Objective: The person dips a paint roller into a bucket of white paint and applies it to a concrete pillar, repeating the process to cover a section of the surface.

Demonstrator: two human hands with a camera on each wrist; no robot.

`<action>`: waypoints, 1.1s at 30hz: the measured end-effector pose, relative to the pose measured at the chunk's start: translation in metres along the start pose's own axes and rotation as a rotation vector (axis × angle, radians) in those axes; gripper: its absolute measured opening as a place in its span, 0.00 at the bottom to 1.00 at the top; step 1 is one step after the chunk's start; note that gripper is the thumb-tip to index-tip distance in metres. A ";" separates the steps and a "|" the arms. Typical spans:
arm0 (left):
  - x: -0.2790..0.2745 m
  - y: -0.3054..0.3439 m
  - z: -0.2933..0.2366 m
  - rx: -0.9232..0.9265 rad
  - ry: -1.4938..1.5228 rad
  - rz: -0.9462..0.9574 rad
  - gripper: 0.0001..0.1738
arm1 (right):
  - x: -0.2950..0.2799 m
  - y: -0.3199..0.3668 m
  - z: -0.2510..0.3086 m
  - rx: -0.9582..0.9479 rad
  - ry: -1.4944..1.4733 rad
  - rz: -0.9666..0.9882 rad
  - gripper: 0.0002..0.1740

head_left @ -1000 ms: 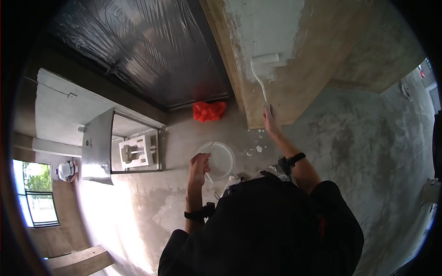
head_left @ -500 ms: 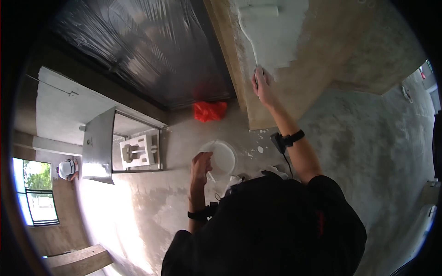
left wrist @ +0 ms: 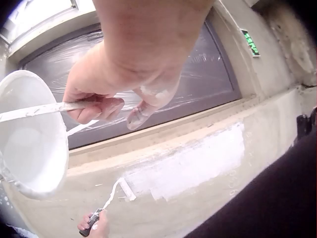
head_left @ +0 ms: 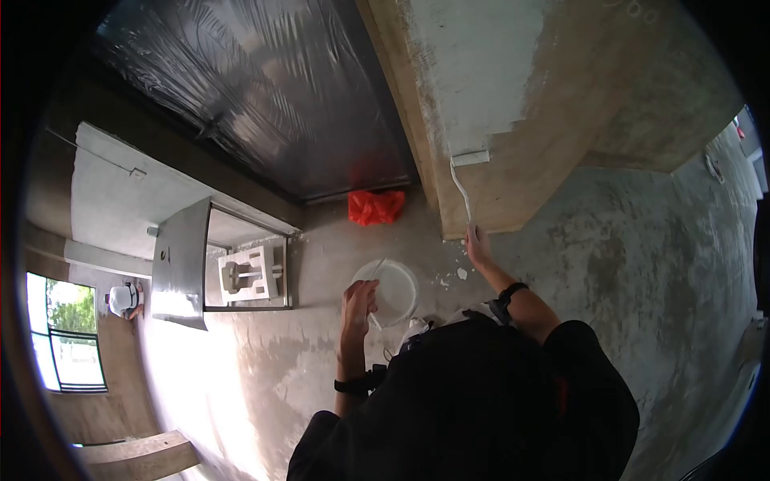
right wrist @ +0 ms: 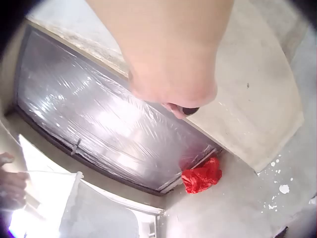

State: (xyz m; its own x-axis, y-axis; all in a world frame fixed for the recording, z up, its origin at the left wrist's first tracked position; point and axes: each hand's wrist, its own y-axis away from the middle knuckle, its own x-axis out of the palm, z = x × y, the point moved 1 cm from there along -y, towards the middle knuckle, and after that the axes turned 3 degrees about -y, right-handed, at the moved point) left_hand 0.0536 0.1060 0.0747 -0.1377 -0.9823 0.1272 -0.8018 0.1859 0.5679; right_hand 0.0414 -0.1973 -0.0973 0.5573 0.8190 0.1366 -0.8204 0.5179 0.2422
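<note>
My right hand (head_left: pixel 480 246) grips the black handle of a paint roller (head_left: pixel 472 158), its white frame bending up to the roller sleeve. The sleeve lies against the wall, just under a patch of white paint (head_left: pixel 473 72). In the left wrist view, the roller's black grip (left wrist: pixel 86 229) shows inside the right fingers. My left hand (head_left: pixel 357 309) has its fingers curled round the thin white handle (left wrist: pixel 34 111) of a white bucket (left wrist: pixel 37 158). White paint smears mark the left thumb. In the right wrist view, the right hand (right wrist: pixel 173 84) hides most of the roller.
A red plastic bag (head_left: pixel 375 207) lies by a dark door (head_left: pixel 265 96) covered in clear film. White splatters (head_left: pixel 461 273) dot the concrete floor below the wall's lower edge. An open metal box (head_left: pixel 250 274) with pale foam stands left; another person (head_left: pixel 124 298) is farther off.
The roller first went up the wall over the white patch, then came back down, below where it was a second ago. The left hand keeps hold of the bucket handle, nearly still.
</note>
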 end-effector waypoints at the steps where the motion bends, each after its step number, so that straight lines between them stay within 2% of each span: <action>1: -0.001 0.000 0.001 0.000 -0.001 0.001 0.12 | -0.001 0.000 -0.003 0.010 -0.004 0.006 0.21; 5: -0.001 0.000 0.001 -0.006 -0.013 -0.002 0.12 | 0.007 0.007 0.022 -0.045 0.092 -0.032 0.20; 8: -0.001 0.001 0.001 -0.009 -0.015 -0.005 0.11 | 0.022 0.000 0.047 -0.040 -0.012 -0.030 0.23; 10: -0.001 0.002 0.000 -0.013 -0.015 -0.005 0.10 | 0.032 0.001 0.085 -0.095 -0.176 0.039 0.22; 14: -0.002 0.001 0.000 -0.023 -0.009 0.004 0.10 | 0.044 -0.021 0.140 -0.187 -0.234 0.075 0.20; 18: -0.003 0.001 0.003 -0.009 -0.012 0.001 0.10 | 0.053 -0.021 0.223 -0.293 -0.297 0.159 0.20; 21: -0.005 -0.002 0.005 -0.009 -0.011 0.006 0.10 | 0.054 -0.025 0.251 -0.364 -0.324 0.178 0.21; 26: -0.005 0.000 0.004 -0.012 -0.009 0.003 0.10 | 0.045 -0.037 0.248 -0.403 -0.325 0.217 0.20; 33: -0.007 -0.001 0.005 -0.025 -0.001 -0.016 0.09 | 0.027 -0.038 0.148 -0.312 -0.214 0.199 0.23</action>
State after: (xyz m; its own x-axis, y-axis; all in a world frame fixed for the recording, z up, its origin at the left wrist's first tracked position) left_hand 0.0529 0.1123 0.0693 -0.1251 -0.9852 0.1170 -0.7892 0.1703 0.5900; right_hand 0.1067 -0.2318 0.0393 0.3708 0.8580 0.3554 -0.8957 0.4315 -0.1070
